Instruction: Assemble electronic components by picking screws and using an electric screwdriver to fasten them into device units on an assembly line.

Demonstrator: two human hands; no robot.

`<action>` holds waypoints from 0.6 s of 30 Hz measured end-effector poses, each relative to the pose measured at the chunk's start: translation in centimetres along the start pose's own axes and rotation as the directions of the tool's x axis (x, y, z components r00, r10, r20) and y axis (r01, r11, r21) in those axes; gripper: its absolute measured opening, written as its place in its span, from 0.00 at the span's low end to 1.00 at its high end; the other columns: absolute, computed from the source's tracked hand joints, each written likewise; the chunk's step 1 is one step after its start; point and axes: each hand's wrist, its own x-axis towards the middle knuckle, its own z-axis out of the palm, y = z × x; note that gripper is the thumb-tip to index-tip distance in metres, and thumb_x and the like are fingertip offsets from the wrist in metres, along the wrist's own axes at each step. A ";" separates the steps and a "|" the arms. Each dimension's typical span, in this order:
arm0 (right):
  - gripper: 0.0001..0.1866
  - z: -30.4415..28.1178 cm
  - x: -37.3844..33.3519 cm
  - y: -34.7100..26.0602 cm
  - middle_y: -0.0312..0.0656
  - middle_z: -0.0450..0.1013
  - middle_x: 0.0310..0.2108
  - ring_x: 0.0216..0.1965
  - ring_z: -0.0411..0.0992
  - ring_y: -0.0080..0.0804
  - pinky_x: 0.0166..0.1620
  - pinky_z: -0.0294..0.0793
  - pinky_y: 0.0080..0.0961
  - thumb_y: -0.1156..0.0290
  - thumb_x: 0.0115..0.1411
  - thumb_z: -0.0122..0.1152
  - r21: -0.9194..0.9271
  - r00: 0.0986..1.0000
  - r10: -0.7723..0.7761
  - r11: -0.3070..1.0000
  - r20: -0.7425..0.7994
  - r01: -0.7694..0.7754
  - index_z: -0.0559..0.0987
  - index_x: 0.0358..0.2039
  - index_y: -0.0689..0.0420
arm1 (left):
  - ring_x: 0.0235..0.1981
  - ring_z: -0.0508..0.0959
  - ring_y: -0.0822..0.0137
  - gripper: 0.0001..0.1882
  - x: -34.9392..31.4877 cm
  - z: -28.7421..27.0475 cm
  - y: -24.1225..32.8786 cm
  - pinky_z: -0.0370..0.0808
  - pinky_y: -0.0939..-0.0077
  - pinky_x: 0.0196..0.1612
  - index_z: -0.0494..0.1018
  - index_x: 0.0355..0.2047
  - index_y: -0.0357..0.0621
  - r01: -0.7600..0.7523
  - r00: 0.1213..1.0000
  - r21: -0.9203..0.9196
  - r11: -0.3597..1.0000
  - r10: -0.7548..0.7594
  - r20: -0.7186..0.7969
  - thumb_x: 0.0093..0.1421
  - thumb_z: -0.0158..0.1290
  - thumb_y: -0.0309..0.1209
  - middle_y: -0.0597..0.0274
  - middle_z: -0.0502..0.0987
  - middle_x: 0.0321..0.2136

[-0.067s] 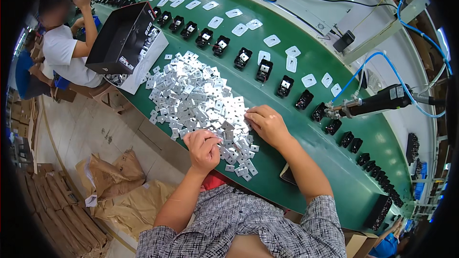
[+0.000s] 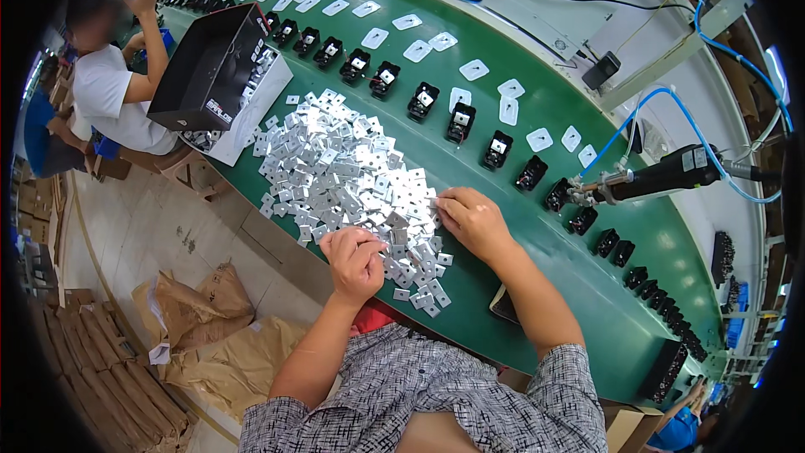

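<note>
A wide heap of small silver metal plates (image 2: pixel 335 169) lies on the green conveyor belt (image 2: pixel 537 239) in front of me. My left hand (image 2: pixel 355 257) rests curled at the heap's near edge, fingers closed over plates. At the heap's right edge my right hand (image 2: pixel 471 220) lies palm down, its fingertips touching the plates. What either hand grips is hidden by the fingers.
A row of black parts (image 2: pixel 460 122) and a row of white plates (image 2: pixel 473 70) run along the belt. A black box (image 2: pixel 208 67) stands at the left, near a seated person (image 2: pixel 109 84). A hanging power screwdriver (image 2: pixel 662 174) is at right. Brown paper bags (image 2: pixel 197 310) lie on the floor.
</note>
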 end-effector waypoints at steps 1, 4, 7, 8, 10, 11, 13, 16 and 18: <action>0.10 -0.4 -0.7 0.0 0.39 0.78 0.45 0.39 0.78 0.40 0.43 0.78 0.31 0.75 0.58 0.64 -0.042 0.999 0.040 0.998 0.005 -0.040 0.82 0.40 0.58 | 0.37 0.74 0.65 0.12 -0.1 0.0 -0.2 0.59 0.66 0.53 0.79 0.26 0.51 0.000 1.000 0.001 1.000 0.000 -0.002 0.44 0.52 0.19 0.71 0.76 0.32; 0.11 -2.6 -3.6 0.5 0.40 0.76 0.44 0.36 0.77 0.39 0.41 0.78 0.31 0.77 0.56 0.66 -0.216 0.983 0.182 0.961 0.033 -0.171 0.82 0.41 0.57 | 0.38 0.75 0.65 0.13 -0.3 -0.1 -0.4 0.59 0.66 0.53 0.79 0.26 0.51 0.005 1.000 0.001 1.000 -0.005 -0.001 0.44 0.52 0.19 0.71 0.76 0.32; 0.11 -4.7 -6.8 2.0 0.41 0.76 0.46 0.34 0.77 0.38 0.38 0.78 0.31 0.77 0.56 0.67 -0.477 0.971 0.221 0.865 0.087 -0.155 0.82 0.42 0.58 | 0.38 0.74 0.64 0.13 -0.2 0.1 -0.3 0.60 0.66 0.53 0.79 0.27 0.51 0.002 1.000 0.005 1.000 -0.002 0.001 0.44 0.52 0.19 0.71 0.77 0.33; 0.11 -4.8 -7.3 2.0 0.41 0.76 0.46 0.34 0.77 0.38 0.38 0.78 0.31 0.77 0.56 0.67 -0.482 0.968 0.235 0.860 0.087 -0.166 0.82 0.42 0.58 | 0.38 0.74 0.64 0.13 -0.3 0.2 -0.3 0.60 0.66 0.53 0.79 0.27 0.51 0.002 1.000 -0.008 1.000 -0.002 0.010 0.44 0.52 0.19 0.71 0.77 0.33; 0.10 -4.7 -7.2 2.0 0.41 0.77 0.46 0.33 0.77 0.38 0.37 0.77 0.30 0.77 0.56 0.67 -0.311 0.972 0.230 0.929 0.056 -0.202 0.82 0.40 0.58 | 0.38 0.74 0.64 0.13 -0.4 0.3 -0.6 0.60 0.67 0.53 0.79 0.27 0.51 0.000 1.000 -0.002 1.000 0.000 0.012 0.44 0.52 0.18 0.71 0.77 0.33; 0.10 -4.6 -7.2 1.9 0.41 0.77 0.46 0.33 0.77 0.38 0.37 0.77 0.30 0.77 0.56 0.67 -0.222 0.973 0.228 0.951 0.038 -0.215 0.82 0.40 0.59 | 0.38 0.74 0.64 0.13 -0.4 0.4 -0.7 0.60 0.67 0.53 0.79 0.27 0.51 -0.002 1.000 0.002 1.000 0.002 0.012 0.44 0.52 0.18 0.71 0.77 0.33; 0.09 -4.7 -7.7 1.9 0.42 0.77 0.47 0.33 0.76 0.39 0.36 0.77 0.29 0.77 0.56 0.67 -0.131 0.973 0.232 0.965 0.018 -0.228 0.82 0.39 0.59 | 0.38 0.74 0.64 0.13 -0.6 0.5 -0.8 0.60 0.67 0.53 0.79 0.27 0.50 -0.004 1.000 0.003 1.000 0.004 0.014 0.44 0.52 0.18 0.71 0.77 0.33; 0.08 -4.8 -8.5 1.7 0.42 0.79 0.44 0.33 0.77 0.39 0.37 0.77 0.30 0.77 0.56 0.68 -0.063 0.941 0.327 0.941 -0.092 -0.333 0.83 0.37 0.59 | 0.38 0.74 0.64 0.13 -0.6 0.5 -0.7 0.60 0.67 0.53 0.80 0.27 0.50 0.000 1.000 0.009 1.000 -0.001 0.014 0.44 0.52 0.18 0.70 0.77 0.33; 0.07 -4.7 -9.0 1.7 0.42 0.79 0.44 0.32 0.77 0.40 0.37 0.77 0.30 0.77 0.56 0.68 -0.038 0.924 0.359 0.930 -0.130 -0.367 0.83 0.36 0.59 | 0.38 0.74 0.64 0.13 -0.6 0.5 -0.6 0.60 0.67 0.53 0.80 0.28 0.50 -0.001 1.000 0.010 1.000 0.001 0.014 0.44 0.52 0.18 0.70 0.77 0.34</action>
